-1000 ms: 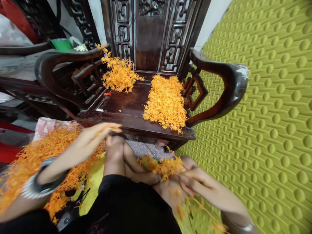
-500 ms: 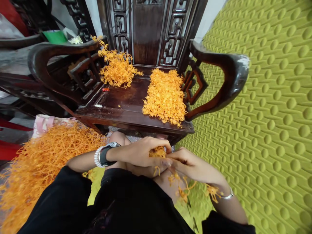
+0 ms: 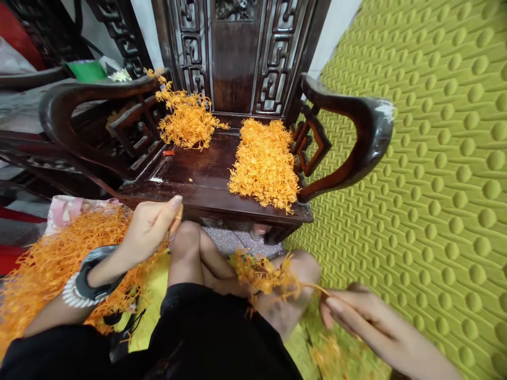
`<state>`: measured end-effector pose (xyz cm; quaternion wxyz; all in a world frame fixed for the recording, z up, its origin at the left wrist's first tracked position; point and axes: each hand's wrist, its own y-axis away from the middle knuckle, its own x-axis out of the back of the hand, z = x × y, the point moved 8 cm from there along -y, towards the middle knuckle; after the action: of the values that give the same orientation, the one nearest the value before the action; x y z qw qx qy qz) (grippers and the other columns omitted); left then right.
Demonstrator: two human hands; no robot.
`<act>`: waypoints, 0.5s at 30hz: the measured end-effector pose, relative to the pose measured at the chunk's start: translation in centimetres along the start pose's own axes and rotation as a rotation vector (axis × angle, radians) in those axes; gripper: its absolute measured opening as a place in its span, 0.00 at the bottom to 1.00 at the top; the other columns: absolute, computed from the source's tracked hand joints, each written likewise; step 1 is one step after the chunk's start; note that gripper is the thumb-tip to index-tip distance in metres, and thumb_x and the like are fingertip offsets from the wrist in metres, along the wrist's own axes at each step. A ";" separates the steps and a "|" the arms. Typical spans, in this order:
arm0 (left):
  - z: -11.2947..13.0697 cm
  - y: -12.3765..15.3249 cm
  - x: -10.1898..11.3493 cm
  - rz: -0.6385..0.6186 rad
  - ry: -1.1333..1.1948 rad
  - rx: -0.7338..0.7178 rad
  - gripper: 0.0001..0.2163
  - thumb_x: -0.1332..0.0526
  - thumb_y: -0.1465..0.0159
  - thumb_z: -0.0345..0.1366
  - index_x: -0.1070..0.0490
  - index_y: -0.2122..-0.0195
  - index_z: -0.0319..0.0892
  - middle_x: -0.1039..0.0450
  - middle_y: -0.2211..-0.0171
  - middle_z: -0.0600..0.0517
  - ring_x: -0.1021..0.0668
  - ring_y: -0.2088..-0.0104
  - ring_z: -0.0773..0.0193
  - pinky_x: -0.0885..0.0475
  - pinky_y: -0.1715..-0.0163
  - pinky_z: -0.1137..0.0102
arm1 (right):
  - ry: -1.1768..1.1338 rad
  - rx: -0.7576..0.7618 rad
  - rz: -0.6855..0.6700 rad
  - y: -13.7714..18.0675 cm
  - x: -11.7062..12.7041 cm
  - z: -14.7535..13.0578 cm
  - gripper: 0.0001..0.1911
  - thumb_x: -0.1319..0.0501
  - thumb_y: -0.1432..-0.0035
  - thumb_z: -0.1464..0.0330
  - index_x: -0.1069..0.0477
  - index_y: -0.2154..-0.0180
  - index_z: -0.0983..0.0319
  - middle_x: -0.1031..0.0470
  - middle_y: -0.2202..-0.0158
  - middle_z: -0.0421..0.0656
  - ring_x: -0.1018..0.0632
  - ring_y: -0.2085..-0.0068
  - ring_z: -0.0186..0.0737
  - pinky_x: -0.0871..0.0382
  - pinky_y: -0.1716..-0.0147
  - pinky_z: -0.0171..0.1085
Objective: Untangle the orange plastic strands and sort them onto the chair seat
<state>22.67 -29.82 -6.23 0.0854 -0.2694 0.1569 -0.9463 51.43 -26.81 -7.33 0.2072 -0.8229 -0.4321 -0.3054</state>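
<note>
My left hand [image 3: 152, 227], with a watch and a bead bracelet on its wrist, is raised over the big orange strand heap [image 3: 51, 258] at the left; its fingers are pressed together on a thin orange strand. My right hand [image 3: 352, 314] at the lower right pinches a thin orange strand that runs to a small orange cluster [image 3: 263, 274] lying on my knees. On the seat of a dark carved wooden chair [image 3: 198, 174] lie a flat orange pile [image 3: 264, 163] at the right and a looser orange tangle [image 3: 186, 119] at the back left.
A green embossed mat [image 3: 428, 174] covers the floor at the right. The chair's curved armrests [image 3: 356, 126] stick out on both sides. A pink-patterned bag [image 3: 67, 208] sits behind the left heap. Loose orange bits lie on the mat by my right hand.
My hands were together at my knees on a small clump. They have moved apart: the left out over the big heap, the right down to the lower right, drawing a strand from the cluster.
</note>
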 end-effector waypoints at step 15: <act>2.2 -2.0 -10.8 -0.146 0.308 -0.036 0.22 0.60 0.28 0.47 0.37 0.72 0.40 0.34 0.71 0.52 0.30 0.67 0.66 0.35 0.62 0.70 | -0.115 0.066 -0.007 -5.2 -2.3 0.0 0.19 0.54 0.29 0.62 0.28 0.49 0.58 0.20 0.58 0.44 0.22 0.62 0.36 0.28 0.61 0.33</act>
<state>32.72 -25.81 -8.97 -0.0134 -0.1334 0.1648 -0.9772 46.06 -25.30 -8.53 0.2078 -0.8303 -0.4561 -0.2439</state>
